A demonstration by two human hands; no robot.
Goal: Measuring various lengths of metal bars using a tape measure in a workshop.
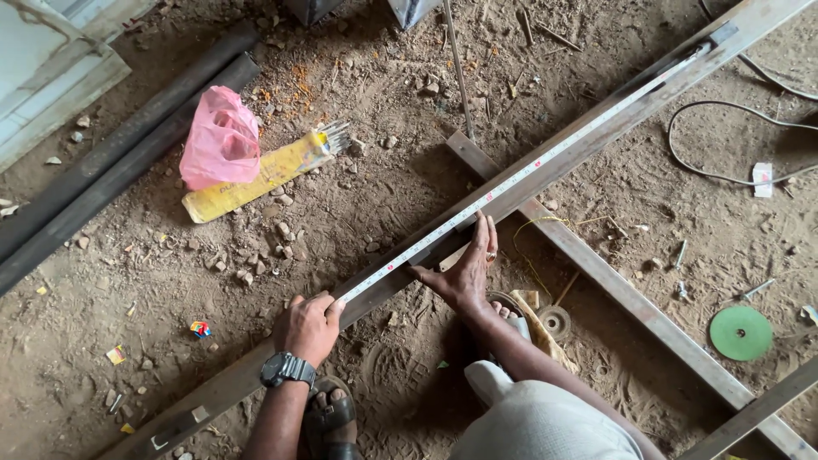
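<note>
A long steel bar (596,140) runs diagonally from lower left to upper right over the dirt ground. A white measuring tape (520,175) lies stretched along its top. My left hand (308,326), with a black wristwatch, is closed on the near end of the tape at the bar. My right hand (464,268) is spread flat, its fingers pressing the tape against the bar further up. A ring shows on one finger.
A second steel bar (630,300) crosses underneath toward the lower right. A pink plastic bag (221,140) and a yellow box of rods (256,179) lie at left beside dark pipes (111,162). A green disc (740,332), a cable (707,170) and scattered stones are around.
</note>
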